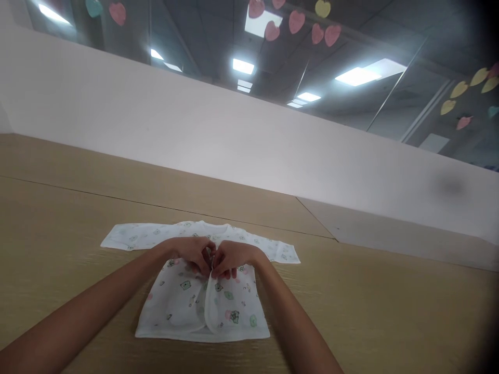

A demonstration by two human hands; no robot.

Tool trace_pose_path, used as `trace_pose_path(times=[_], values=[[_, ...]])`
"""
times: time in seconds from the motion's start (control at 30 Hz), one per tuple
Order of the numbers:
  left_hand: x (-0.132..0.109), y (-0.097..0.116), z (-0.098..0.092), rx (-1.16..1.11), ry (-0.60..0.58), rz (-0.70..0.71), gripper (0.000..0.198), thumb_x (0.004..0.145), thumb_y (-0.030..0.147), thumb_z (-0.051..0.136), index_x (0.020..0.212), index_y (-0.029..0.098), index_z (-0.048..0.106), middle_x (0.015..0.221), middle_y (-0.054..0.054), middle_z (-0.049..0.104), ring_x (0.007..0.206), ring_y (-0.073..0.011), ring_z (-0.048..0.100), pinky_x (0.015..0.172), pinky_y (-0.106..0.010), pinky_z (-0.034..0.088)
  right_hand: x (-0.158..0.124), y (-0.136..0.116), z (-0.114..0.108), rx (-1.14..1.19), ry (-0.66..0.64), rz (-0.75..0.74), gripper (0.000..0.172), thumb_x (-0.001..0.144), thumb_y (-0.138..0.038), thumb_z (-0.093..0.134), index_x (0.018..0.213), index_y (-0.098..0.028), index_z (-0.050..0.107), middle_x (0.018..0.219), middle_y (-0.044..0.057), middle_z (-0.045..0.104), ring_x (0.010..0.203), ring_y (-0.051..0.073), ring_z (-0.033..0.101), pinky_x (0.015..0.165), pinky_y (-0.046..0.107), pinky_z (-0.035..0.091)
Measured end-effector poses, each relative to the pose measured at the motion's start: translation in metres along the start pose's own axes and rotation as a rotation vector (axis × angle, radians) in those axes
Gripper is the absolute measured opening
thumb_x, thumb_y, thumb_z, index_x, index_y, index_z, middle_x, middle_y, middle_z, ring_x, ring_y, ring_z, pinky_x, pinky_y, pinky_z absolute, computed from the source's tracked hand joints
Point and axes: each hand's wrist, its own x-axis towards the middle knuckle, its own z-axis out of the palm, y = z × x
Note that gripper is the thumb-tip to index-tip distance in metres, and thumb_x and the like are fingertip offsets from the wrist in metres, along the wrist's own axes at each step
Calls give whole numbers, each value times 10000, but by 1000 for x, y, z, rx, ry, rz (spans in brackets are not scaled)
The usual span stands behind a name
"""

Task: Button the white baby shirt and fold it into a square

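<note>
A small white baby shirt [183, 306] with green and pink prints lies flat, its long sleeves spread to both sides and its collar at the far edge. Its front is split down the middle, and the lower edges part in a rounded curve. My left hand [198, 254] is closed on the front edge at mid-chest, fingertips pinched together. Right beside it, my right hand [230, 258] pinches the opposite front edge, with its other fingers curled over the cloth. The two hands meet at the opening, and whatever fastener lies between the fingertips is hidden.
The shirt rests on a light wooden table [370, 306] with seams near its back. Behind it rises a low white wall [202, 124]. Above that is a glass panel with heart stickers [297, 22] and ceiling lights showing in it.
</note>
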Motion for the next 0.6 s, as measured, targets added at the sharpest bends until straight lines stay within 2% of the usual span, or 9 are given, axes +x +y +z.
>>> trace_pose_path(times=[0.2,0.33,0.6], values=[[-3,2,-1,-61,-43,-31,528,611,346,737,1052,167,509,826,-69,670,738,-190,650,588,-255,519,2,-3,5,-24,35,18,137,646,-230,664,720,-117,645,597,-6,612,512,108,582,482,212,500],[-1,2,1,-63,-9,-50,551,589,297,752,1063,169,501,830,-68,677,722,-190,657,599,-263,531,4,-2,7,-38,77,32,161,628,-221,669,742,-108,652,643,18,638,535,125,609,492,210,499],[-1,0,2,-111,10,-52,620,542,249,773,1079,165,474,824,-59,681,749,-198,660,607,-255,537,6,2,5,115,38,-6,186,576,-150,684,748,-92,642,693,27,651,588,125,632,558,193,510]])
